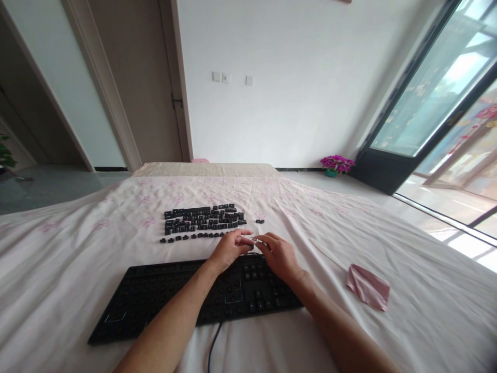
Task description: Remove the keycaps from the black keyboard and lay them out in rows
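Pinching slim, shiny metal tool (260, 241)

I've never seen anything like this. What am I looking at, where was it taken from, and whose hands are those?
There is no machine here: these are a person's own bare hands, seen by one camera worn on their head, looking forward and down. Everything lies on a pale cloth with pink flowers. Nearest the person is a long black plastic keyboard with a thin black cable; some keys still stand on its right part. Beyond it, small black plastic keycaps lie in rows. A small folded pink cloth is off to the right. The right hand holds a slim silver metal tool. By the left hand's fingertips is a small dark piece, too small to name surely.
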`<state>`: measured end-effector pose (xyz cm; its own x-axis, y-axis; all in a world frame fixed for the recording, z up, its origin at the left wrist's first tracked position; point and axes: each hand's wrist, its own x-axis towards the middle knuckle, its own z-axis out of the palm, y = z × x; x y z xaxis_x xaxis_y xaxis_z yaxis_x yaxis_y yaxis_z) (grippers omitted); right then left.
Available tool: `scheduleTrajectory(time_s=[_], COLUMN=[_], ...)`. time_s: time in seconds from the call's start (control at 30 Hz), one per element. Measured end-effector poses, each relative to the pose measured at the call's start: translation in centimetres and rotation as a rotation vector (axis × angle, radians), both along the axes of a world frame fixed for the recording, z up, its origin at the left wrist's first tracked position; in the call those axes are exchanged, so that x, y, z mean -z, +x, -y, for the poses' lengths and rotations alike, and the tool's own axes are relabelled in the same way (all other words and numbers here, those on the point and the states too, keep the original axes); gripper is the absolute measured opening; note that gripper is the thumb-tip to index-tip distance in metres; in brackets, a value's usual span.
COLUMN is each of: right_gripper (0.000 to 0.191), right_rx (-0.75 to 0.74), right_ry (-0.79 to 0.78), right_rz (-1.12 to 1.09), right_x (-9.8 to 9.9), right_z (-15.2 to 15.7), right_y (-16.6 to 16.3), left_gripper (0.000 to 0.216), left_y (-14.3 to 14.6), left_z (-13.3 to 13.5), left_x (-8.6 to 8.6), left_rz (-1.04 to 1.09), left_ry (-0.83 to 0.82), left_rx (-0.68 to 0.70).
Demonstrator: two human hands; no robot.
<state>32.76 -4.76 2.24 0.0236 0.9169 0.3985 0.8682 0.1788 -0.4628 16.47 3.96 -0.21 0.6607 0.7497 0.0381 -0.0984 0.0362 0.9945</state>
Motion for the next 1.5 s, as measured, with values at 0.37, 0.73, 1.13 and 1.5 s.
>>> scheduleTrajectory(time_s=[0.37,0.73,1.13,1.5], right_gripper=[0.022,0.022,0.02,0.015], right_rx=[0.06,0.063,0.069,0.061], right_ry=[-0.093,-0.058,0.006,-0.118], right_rz=[-0.086,-0.147,-0.129,-0.041], right_x=[0.8,1.3,1.2,-0.7], right_z=[-0.8,-0.9,-0.7,-0.2], right_y=[0.3,0.7,0.5,0.4], left_gripper=[0.065,0.065,0.068,0.059], left_y=[0.1,0.1,-0.1,0.2], left_z=[0.1,0.1,0.5,0.5], left_x=[-0.2,0.0,-0.1,0.8], left_rz=[0.038,0.096,0.118,0.093], left_ry=[-0.031,-0.033,-0.011,0.093], left_rx=[-0.051,-0.021,-0.018,-0.003])
